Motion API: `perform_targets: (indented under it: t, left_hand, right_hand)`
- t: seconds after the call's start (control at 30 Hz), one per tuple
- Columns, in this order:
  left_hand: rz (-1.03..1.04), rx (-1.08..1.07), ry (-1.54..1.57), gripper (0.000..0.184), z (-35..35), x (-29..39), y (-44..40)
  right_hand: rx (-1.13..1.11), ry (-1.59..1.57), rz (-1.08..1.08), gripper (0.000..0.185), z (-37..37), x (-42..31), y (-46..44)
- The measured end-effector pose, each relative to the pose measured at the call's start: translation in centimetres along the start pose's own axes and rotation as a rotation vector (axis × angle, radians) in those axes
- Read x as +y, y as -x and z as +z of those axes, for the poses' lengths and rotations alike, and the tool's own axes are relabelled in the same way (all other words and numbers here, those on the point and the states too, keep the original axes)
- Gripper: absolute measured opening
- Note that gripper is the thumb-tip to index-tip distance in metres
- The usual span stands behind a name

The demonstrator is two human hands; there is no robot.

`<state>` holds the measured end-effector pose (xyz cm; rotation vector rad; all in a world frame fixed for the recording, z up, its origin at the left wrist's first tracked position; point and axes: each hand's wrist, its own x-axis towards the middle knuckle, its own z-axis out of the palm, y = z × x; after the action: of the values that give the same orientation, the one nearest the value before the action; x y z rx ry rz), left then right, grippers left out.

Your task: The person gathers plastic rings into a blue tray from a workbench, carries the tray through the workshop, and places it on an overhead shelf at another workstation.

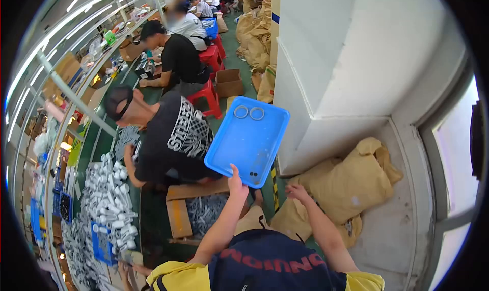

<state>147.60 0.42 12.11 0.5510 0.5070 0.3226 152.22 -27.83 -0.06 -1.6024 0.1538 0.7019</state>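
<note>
My left hand [238, 183] grips the near edge of a blue plastic tray [242, 140], thumb over the rim and the other fingers hidden below. Two grey rings [248, 112] lie side by side at the tray's far end. A pair of small black spots or pieces [253, 174] shows near its close right corner. Out to the right, my right hand [297, 193] hangs apart from the tray, its fingers loosely bent and slightly apart, with nothing visible in them. Just beyond that hand lies a stuffed brown sack [351, 181].
A person in a black shirt [170, 138] sits close on the left at a bench heaped with grey plastic parts [109, 199]. An open cardboard box [178, 217] of grey parts stands on the floor. Red stools [208, 98] line the aisle; a white pillar [326, 51] rises at right.
</note>
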Motion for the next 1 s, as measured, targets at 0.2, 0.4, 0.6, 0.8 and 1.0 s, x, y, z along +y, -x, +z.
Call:
perform_targets:
  t: [0.2, 0.4, 0.6, 0.8, 1.0]
  left_hand:
    - [0.016, 0.087, 0.055, 0.055, 6.5, 0.5, -17.5]
    - [0.057, 0.186, 0.039, 0.056, 12.2, 6.3, -29.6]
    - [0.136, 0.164, -0.028, 0.060, 14.8, 14.0, -41.1]
    - [0.183, 0.287, -0.011, 0.057, 18.1, 18.5, -52.4]
    - [0.195, 0.352, 0.001, 0.054, 25.9, 21.1, -62.1]
  right_hand:
    - [-0.060, 0.000, 0.172, 0.028, 3.4, -10.7, -17.5]
    - [0.034, 0.147, 0.212, 0.022, 2.9, -18.0, -31.0]
    - [-0.139, 0.183, 0.249, 0.022, 2.6, -23.1, -46.4]
    - [-0.049, 0.202, 0.302, 0.021, 3.7, -36.8, -63.0]
    - [-0.108, 0.147, 0.224, 0.027, 2.3, -48.3, -74.6]
